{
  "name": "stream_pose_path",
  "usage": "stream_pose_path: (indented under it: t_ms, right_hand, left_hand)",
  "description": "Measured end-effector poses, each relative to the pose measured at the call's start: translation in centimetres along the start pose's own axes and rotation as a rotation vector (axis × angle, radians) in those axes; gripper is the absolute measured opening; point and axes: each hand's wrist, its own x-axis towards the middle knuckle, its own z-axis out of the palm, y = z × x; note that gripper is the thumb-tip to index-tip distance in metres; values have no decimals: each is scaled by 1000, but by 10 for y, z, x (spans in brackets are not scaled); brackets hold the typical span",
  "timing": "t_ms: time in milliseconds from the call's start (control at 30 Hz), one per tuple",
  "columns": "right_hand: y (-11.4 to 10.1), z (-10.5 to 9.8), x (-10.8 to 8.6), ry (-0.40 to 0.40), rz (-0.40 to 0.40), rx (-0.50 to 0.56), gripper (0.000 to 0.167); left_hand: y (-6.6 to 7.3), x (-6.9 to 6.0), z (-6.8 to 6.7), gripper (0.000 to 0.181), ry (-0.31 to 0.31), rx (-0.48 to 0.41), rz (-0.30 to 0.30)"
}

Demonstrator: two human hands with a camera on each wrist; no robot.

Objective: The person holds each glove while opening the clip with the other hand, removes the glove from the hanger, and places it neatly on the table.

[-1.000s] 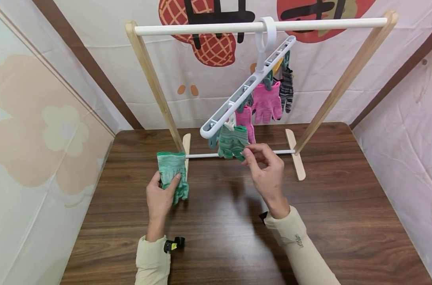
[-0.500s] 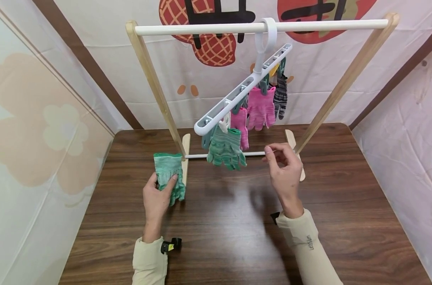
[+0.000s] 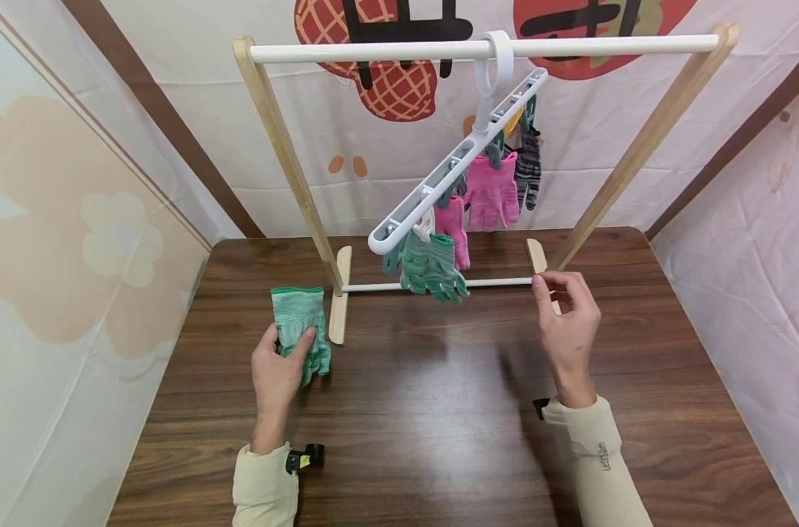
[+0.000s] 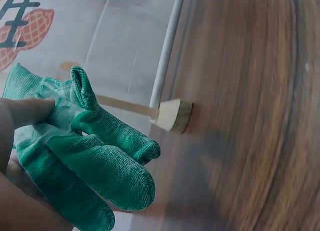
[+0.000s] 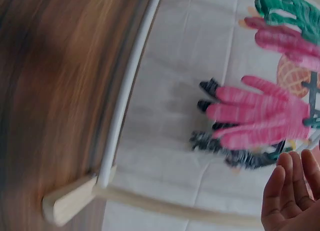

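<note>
In the head view, with twelve o'clock pointing away from the person, the left hand [image 3: 277, 373] has a closed grip on a green glove [image 3: 298, 311], thumb across the front and fingers behind; the glove is held over the brown counter [image 3: 432, 439], cuff toward twelve and fingers toward five. The right hand [image 3: 571, 322] has a slack, part-open grip with gently bent fingers and nothing in it, and overlaps the foot [image 3: 537, 256] at the rack's four o'clock side. Between the hands, a second green glove [image 3: 432, 267] hangs from a white clip [image 3: 424, 224]; from there, the held glove is at eight o'clock and the right hand near four. The pale hanger [image 3: 439, 172] slants from between seven and eight to between one and two, beneath the white rail [image 3: 373, 52]. Farther along it hang two pink gloves [image 3: 493, 194] and a dark striped glove [image 3: 529, 176].
</note>
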Motion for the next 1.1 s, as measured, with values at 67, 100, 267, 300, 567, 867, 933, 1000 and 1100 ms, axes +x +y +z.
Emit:
stream_pose_path:
  t_ms: [67,100,267,300,567,867,933,1000,1100]
  right_hand:
    - [-5,-6,1,18,9,-31,11]
    - [-9,-9,2,23,13,-43,12]
    - [-6,-20,7,60,26,-100,13]
    - [-1,-22,8,67,28,-110,14]
    - [38,-38,13,91,109,-217,30]
    - [49,-43,15,67,194,-325,45]
    - [52,-43,15,51,208,-345,47]
    - [54,-43,15,34,221,-365,48]
    - [57,-40,18,-2,227,-396,50]
  left_hand:
    - [-1,0,-3,39,4,17,1]
    - [-2,0,-4,39,7,25,0]
    - [-5,0,-8,39,19,47,5]
    - [-6,0,-8,39,19,48,6]
    - [-10,1,-11,38,29,48,0]
    - [-12,2,-15,38,31,66,-1]
    - [-11,2,-16,38,28,72,-8]
    - [-11,2,-17,40,25,72,-12]
    - [-11,2,-19,42,20,77,-18]
